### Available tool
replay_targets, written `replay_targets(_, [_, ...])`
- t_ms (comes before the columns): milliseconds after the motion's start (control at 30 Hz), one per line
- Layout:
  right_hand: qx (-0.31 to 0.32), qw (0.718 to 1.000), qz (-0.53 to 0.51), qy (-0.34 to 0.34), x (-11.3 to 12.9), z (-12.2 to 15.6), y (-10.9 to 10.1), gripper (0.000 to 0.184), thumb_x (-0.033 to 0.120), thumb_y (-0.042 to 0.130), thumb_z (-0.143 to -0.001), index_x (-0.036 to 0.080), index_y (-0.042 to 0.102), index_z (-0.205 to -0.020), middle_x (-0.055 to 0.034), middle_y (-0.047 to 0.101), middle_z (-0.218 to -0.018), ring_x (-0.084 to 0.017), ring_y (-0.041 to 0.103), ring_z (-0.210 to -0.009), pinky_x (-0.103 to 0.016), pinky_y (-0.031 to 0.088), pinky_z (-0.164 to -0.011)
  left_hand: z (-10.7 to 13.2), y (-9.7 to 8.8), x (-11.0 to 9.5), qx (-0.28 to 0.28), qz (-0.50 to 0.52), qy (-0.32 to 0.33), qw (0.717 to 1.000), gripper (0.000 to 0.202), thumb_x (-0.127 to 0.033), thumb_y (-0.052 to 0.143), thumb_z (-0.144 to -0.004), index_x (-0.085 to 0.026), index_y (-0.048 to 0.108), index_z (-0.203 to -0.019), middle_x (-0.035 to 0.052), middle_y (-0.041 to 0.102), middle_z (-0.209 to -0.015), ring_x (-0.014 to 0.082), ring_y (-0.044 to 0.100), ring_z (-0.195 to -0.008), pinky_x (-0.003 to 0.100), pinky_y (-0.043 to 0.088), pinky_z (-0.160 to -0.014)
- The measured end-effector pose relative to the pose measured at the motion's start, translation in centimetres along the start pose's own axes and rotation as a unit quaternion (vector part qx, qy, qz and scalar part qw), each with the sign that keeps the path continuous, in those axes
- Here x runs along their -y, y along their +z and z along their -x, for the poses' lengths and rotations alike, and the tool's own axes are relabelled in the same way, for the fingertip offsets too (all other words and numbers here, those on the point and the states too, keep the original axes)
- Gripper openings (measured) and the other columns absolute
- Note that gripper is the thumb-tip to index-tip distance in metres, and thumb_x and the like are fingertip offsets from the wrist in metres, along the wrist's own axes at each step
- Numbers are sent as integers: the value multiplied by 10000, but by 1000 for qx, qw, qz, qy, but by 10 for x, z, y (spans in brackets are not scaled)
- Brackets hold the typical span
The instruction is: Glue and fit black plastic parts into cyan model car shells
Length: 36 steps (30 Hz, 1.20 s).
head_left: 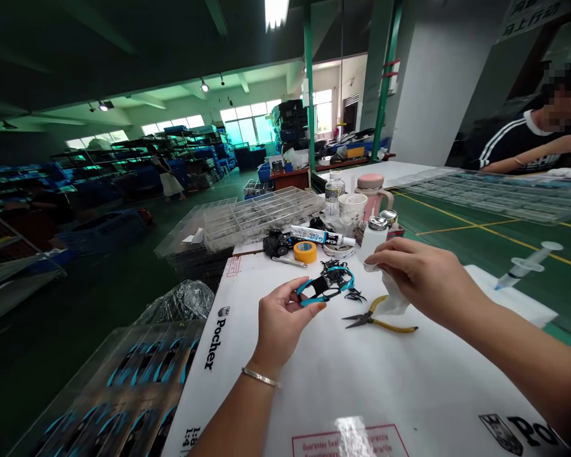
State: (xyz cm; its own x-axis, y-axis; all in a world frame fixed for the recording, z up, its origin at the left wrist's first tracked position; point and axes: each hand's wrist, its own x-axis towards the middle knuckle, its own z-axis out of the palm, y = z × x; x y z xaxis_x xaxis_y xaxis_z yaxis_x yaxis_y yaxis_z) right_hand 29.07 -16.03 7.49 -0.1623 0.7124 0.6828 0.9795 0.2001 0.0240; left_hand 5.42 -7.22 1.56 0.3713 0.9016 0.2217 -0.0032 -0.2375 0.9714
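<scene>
My left hand (278, 324) pinches a small blue-and-black curved plastic frame (320, 287) between thumb and fingers, above the white table sheet (323, 374). To its right, my right hand (426, 270) is closed on a thin white cloth or tissue (396, 297), which hangs below the fingers. Under the cloth lie long-nose pliers (385, 324) with yellow handles. Small black pieces (335, 271) are heaped just behind the frame. A white bottle with a metal top (375, 235) stands beyond my right fingers.
Yellow tape (305, 252), a glue tube (314, 235), a paper cup (353, 207) and a pink mug (372, 190) crowd the far edge. A syringe (528, 266) rests at right. Trays of blue parts (143, 368) sit at lower left. Another person (528, 136) sits at far right.
</scene>
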Motion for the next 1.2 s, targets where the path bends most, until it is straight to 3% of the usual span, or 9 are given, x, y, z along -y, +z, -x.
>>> replay_targets(133, [-15,999,-46,0,10,6,1,311,99,412,-912,206,698,-973,-43,653,-1013,-167,633,-804,-274,459,-608,1,0,-4,2,-9,-54,999,577,-366,868,-610,-145,725,-1123,31,648,-787,95,510,-670,197,473,-587])
replay_targets(433, [-38,988,-139,-52,35,10,8,246,55,463,-953,174,649,-1060,-54,605,-1036,-144,578,-874,-264,453,-703,1,-1,-6,28,10,-74,997,595,-428,850,-628,-107,725,-1112,65,695,-779,151,588,-668,284,518,-652])
replay_targets(700, [-64,982,-153,-93,48,5,14,213,53,507,-948,153,633,-1089,-75,591,-1003,-154,562,-860,-269,444,-695,2,-1,-11,29,53,-83,995,553,-378,855,-631,-80,721,-1078,77,720,-790,129,603,-641,256,535,-633])
replay_targets(933, [-151,985,-72,-32,19,-3,-6,187,101,552,-939,196,678,-1040,-57,615,-998,-170,604,-837,-285,463,-679,0,-3,-11,25,83,-103,991,543,-370,850,-644,-67,716,-1074,87,732,-806,117,616,-619,251,561,-628])
replay_targets(1067, [-160,987,-22,20,-13,-7,-2,188,144,547,-950,246,689,-1019,-62,629,-998,-223,613,-842,-333,442,-623,-1,-2,-9,32,88,-97,991,529,-367,847,-651,-66,718,-1067,82,730,-798,109,610,-612,241,558,-619])
replay_targets(1200, [-160,987,-14,30,-39,-17,6,179,152,544,-948,246,690,-990,-73,630,-975,-237,611,-804,-353,437,-606,-1,-2,-9,34,86,-97,991,522,-368,845,-652,-71,720,-1063,73,725,-781,102,600,-599,233,544,-606])
